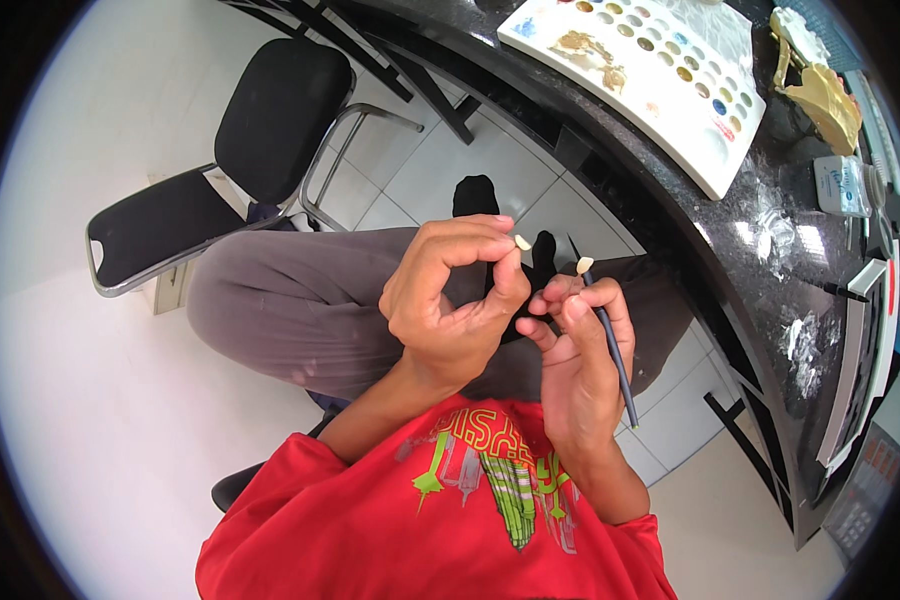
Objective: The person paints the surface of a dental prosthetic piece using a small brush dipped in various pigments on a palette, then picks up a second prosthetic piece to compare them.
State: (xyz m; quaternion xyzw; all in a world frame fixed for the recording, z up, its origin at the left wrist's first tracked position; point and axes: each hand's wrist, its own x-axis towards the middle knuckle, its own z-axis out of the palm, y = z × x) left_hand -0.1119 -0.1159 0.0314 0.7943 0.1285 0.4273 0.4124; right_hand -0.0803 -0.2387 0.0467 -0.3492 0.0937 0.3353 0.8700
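Note:
My left hand (450, 290) is closed in a pinch, thumb against forefinger. At its fingertips is a small cream tooth-shaped piece (522, 243). Close by on the right, my right hand (585, 345) grips a thin dark paintbrush (615, 350) whose pointed tip leans up and to the left. A second cream tooth-shaped piece (584, 265) shows at the right fingertips, next to the brush; whether the fingers or the brush carry it I cannot tell. Both hands are held up above my lap, a short gap between them.
A black speckled worktop (760, 215) curves along the right. On it lie a white palette (710, 170) with several paint wells, a yellowish lump (828, 105), a small clear box (840, 186) and white powder smears (800, 340). A black chair (280, 110) stands at the far left.

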